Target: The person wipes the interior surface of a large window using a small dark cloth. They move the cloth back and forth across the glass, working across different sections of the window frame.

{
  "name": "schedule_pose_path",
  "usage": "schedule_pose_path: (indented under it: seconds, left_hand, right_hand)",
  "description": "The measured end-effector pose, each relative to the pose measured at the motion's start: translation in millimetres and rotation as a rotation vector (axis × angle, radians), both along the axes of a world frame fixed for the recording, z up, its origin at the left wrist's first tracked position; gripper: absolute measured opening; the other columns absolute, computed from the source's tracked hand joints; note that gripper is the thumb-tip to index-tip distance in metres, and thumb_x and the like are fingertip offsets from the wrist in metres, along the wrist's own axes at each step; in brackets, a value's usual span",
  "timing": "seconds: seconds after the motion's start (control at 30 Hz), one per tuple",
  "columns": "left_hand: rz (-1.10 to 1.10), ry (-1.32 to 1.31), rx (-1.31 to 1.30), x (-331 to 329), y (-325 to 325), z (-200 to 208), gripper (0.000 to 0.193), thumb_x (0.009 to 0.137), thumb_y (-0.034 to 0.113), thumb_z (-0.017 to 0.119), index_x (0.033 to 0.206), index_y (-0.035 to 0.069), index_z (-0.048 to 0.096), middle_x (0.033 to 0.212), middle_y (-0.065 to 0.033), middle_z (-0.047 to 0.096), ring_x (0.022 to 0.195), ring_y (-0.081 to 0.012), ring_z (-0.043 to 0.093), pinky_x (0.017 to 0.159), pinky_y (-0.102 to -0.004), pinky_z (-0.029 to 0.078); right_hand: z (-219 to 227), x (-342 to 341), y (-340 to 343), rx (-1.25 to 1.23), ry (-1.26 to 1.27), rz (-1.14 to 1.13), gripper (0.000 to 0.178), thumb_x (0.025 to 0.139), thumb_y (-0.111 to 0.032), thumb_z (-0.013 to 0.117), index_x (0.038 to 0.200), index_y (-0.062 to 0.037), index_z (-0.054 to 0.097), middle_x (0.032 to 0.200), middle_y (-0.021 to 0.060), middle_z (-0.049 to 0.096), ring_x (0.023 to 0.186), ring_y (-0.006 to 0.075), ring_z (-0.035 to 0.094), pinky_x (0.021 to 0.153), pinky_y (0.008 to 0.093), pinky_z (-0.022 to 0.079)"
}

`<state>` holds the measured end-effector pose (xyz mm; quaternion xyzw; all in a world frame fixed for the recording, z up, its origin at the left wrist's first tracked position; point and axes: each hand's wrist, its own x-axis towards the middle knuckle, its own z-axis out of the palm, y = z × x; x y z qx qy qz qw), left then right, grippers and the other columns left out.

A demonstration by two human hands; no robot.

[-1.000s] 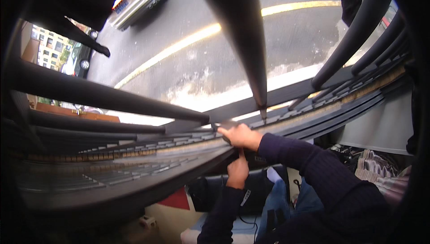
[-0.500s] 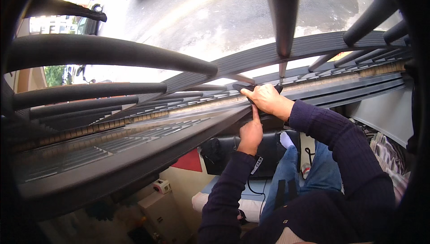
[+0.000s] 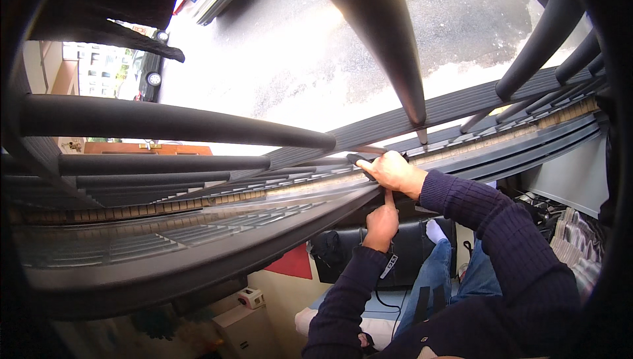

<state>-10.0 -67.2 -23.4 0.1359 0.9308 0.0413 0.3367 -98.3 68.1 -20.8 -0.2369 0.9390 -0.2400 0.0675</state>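
My right hand is closed on a black cloth, bunched at the edge of the window frame. Dark folds show on both sides of the fingers; the rest of the cloth is under the palm. Just below it, my left hand points its index finger up against the dark window sash, the other fingers curled in. No held thing shows in the left hand. A grey window track runs off to the right of my right hand.
Thick dark bars of a window grille stand beyond the track, with a road and parked cars outside. Below are my jeans-clad legs, a black padded surface, a red panel and striped fabric.
The view has shifted, so hands, sash and bars sit lower and more of the road and cars shows. My right hand still grips the cloth; the left index finger remains at the sash.
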Motion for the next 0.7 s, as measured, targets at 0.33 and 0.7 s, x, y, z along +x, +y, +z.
schedule_pose_path:
  seconds: [0.33,0.7]
  left_hand:
    - [-0.005,0.022,0.0,1.5,0.1,-2.5,0.077,0.09,0.017,0.053,0.154,0.002,0.013,0.084,-0.0212,0.07,0.078,-0.0366,0.07,0.072,-0.0485,0.055]
    - [0.025,0.01,0.014,1.4,-1.7,-5.1,0.075,0.092,0.017,0.051,0.154,0.001,0.011,0.084,-0.0235,0.07,0.077,-0.0393,0.07,0.071,-0.0521,0.054]
  right_hand:
    - [-2.6,-2.1,9.0,-0.023,-0.008,0.082,0.045,0.085,-0.015,0.058,0.129,-0.0129,0.049,0.071,0.0143,0.067,0.065,0.0312,0.07,0.057,0.0429,0.055]
    - [-6.3,4.8,8.7,-0.043,0.074,0.101,0.049,0.083,-0.015,0.062,0.131,-0.0182,0.052,0.088,0.0127,0.068,0.075,0.0299,0.071,0.059,0.0421,0.057]
